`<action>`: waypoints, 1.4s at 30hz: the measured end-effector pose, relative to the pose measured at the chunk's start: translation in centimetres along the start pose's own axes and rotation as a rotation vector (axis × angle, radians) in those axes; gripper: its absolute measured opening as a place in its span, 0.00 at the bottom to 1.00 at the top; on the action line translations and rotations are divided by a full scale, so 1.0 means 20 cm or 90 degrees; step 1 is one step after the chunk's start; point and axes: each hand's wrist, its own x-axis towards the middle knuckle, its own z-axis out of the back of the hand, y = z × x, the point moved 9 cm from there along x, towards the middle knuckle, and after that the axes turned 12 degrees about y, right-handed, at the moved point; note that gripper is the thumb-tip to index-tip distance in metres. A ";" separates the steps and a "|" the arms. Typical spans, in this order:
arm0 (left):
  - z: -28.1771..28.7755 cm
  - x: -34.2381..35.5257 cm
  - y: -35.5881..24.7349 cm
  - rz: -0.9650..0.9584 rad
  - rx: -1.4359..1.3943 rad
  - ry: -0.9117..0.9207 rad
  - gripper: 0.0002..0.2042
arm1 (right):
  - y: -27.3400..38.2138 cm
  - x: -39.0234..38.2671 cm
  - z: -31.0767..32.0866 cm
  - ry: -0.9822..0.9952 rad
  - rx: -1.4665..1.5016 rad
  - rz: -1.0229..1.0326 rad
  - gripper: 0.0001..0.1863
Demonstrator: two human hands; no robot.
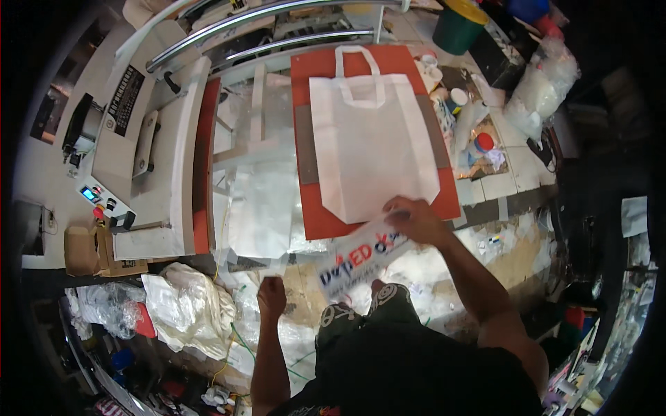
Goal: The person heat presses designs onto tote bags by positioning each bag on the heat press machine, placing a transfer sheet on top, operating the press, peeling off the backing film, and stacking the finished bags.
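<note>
A white bag (371, 149) with handles lay flat and centred on the orange pad (319, 215) of the counter, spread smooth as if squared for pressing. The right hand (413, 218) pinched a printed sheet (361, 260) at the bag's lower edge, seemingly to line it up. The left hand (272, 297) hung curled in a loose fist, holding nothing, well clear below.

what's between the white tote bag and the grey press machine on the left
In the head view, a pile of clear plastic sheets lies between the white tote bag and the grey press machine, beside the orange pad's left edge.
</note>
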 end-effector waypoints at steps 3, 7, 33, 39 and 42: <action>0.15 0.22 -0.41 -0.156 -0.024 -0.091 0.04 | 0.08 0.14 0.41 -0.192 -0.033 0.029 0.11; 0.20 0.45 -0.94 -0.243 -0.071 -0.135 0.10 | 0.00 0.44 0.77 -0.335 -0.125 0.086 0.13; -0.35 0.94 -1.66 -0.313 0.365 -0.131 0.27 | -0.05 0.43 0.69 -0.408 -0.541 0.046 0.29; -0.32 0.94 -1.64 -0.314 0.282 -0.154 0.28 | -0.11 0.44 0.70 -0.413 -0.523 0.022 0.29; -0.32 0.94 -1.64 -0.323 0.314 -0.163 0.28 | -0.10 0.44 0.70 -0.404 -0.517 0.007 0.29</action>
